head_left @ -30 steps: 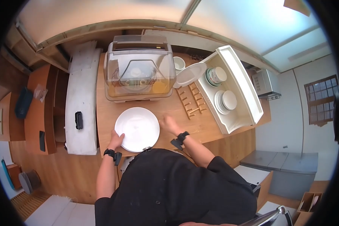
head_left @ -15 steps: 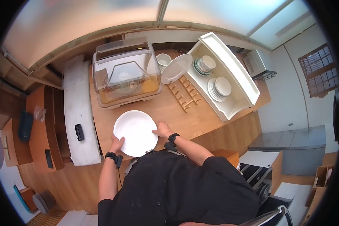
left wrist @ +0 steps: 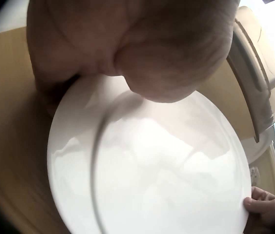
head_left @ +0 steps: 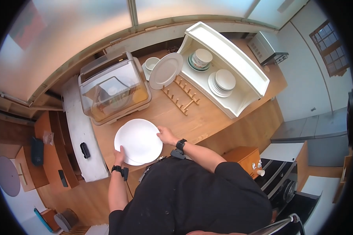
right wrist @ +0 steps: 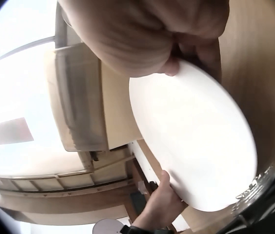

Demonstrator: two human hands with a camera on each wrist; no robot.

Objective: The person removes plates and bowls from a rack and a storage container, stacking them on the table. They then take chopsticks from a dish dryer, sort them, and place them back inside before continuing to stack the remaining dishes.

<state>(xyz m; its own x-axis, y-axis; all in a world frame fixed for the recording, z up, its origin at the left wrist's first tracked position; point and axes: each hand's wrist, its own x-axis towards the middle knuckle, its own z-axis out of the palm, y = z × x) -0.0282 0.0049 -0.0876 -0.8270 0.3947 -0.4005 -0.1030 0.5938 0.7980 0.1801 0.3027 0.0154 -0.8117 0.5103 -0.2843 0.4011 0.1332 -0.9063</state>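
A large white plate (head_left: pixel 139 139) is between both hands near the front edge of the table. A second curved white rim shows along its lower left side in the head view, like another plate underneath. My left hand (head_left: pixel 119 156) grips the left side, thumb over the rim and fingers hidden below. On the opposite side my right hand (head_left: pixel 167 136) pinches the rim, with its thumb on top. In the right wrist view the plate (right wrist: pixel 196 141) looks tilted, its near edge close to the dark clothing.
Ahead stands a clear-lidded dish box (head_left: pixel 115 96). A grey-white plate (head_left: pixel 166 71) leans upright by a wooden peg rack (head_left: pixel 182 96), with white bowls (head_left: pixel 152 63) behind. A cream open rack (head_left: pixel 239 102) at the right holds stacked bowls and plates (head_left: pixel 225 80).
My right hand has come from beside the plate to its right rim and now grips it. The left hand stays on the left rim. The head view has turned and shifted.
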